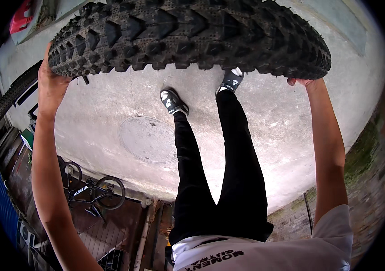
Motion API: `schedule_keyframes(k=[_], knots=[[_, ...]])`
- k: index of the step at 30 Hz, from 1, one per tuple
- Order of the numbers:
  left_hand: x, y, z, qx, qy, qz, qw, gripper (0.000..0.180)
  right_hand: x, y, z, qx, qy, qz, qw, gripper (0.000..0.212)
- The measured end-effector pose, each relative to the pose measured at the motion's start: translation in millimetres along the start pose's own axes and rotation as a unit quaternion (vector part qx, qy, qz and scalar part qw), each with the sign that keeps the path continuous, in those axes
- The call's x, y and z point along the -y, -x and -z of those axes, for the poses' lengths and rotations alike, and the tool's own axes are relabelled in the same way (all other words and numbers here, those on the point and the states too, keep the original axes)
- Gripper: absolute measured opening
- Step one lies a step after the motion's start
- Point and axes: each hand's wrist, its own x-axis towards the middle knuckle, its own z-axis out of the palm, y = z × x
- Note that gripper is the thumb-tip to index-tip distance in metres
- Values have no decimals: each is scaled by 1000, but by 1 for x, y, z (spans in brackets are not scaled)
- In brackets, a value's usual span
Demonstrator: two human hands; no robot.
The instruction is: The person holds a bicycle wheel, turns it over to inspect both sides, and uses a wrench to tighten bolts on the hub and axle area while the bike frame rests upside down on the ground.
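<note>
A black bicycle tyre (179,34) with chunky, dusty knobs spans the top of the view, lifted in front of me. Its tread faces me, so I cannot tell whether a rim sits inside it. My left hand (52,83) grips the tyre's left end, fingers partly hidden behind the rubber. At the opposite end, my right hand (307,83) holds it from below; only some fingertips and the wrist show. Both arms are stretched out, and the tyre hangs above the concrete floor.
My feet in dark sandals (173,100) stand on concrete (264,117) beside a round manhole cover (147,139). Another knobby tyre (9,99) is at far left. A parked bicycle (94,190) stands lower left. A mossy brick wall (359,180) runs along the right.
</note>
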Motion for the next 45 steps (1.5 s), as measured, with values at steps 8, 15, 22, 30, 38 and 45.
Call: schedule_keyframes(k=[8, 15, 22, 30, 38, 45], knots=[[-18, -3, -6, -21, -87, -25, 996, 70, 0, 19, -5, -32, 3, 34, 999, 29], [-11, -4, -11, -24, -63, -64, 996, 64, -5, 6, 12, -18, 6, 88, 996, 31], [-36, 0, -3, -82, -116, -53, 988, 66, -2, -4, 4, -10, 37, 27, 999, 30], [-100, 90, -151, 35, -144, -212, 966, 42, -6, 12, 2, -47, 64, 71, 994, 38], [-60, 19, -248, 7, -250, -57, 967, 74, -1, 14, -1, -6, 54, 64, 997, 28], [-44, 11, -281, -84, -172, -75, 979, 65, 8, 12, 12, -34, 71, 73, 994, 30]])
